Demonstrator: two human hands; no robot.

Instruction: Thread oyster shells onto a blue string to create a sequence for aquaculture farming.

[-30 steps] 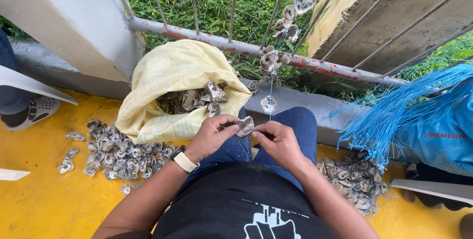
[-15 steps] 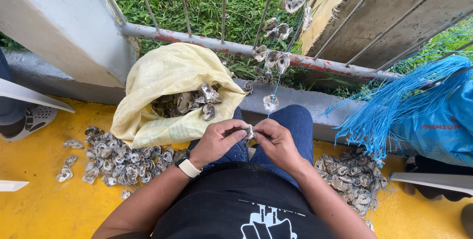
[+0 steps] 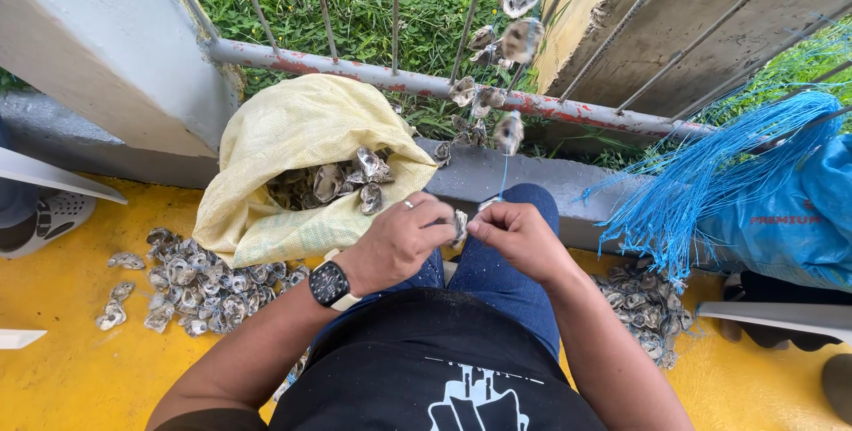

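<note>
The left hand [image 3: 399,240], with a black wristwatch [image 3: 330,284] on its wrist and a ring on one finger, is closed around a small grey oyster shell [image 3: 459,225], pinching it between thumb and fingertips just above the person's blue-jeaned knees. The right hand [image 3: 517,237] sits right beside it, nearly touching, with its fingers pinched narrow on a thin blue string [image 3: 504,172] that rises from the shell toward the rusty grey metal railing [image 3: 426,85]. Along that string hang several more grey shells [image 3: 508,132], strung one above another against the bars. Behind the left hand lies an open yellow woven sack [image 3: 293,151], slumped against the grey concrete curb [image 3: 524,178], its mouth full of shells. A loose heap of grey shells [image 3: 191,280] is spread on the yellow floor [image 3: 71,369] left of the knees, and another heap [image 3: 643,307] lies to the right. A bundle of bright blue cords [image 3: 710,178] fans out on the right, beside a blue plastic bag [image 3: 803,218]. A grey clog shoe [image 3: 44,218] rests at the left edge.
</note>
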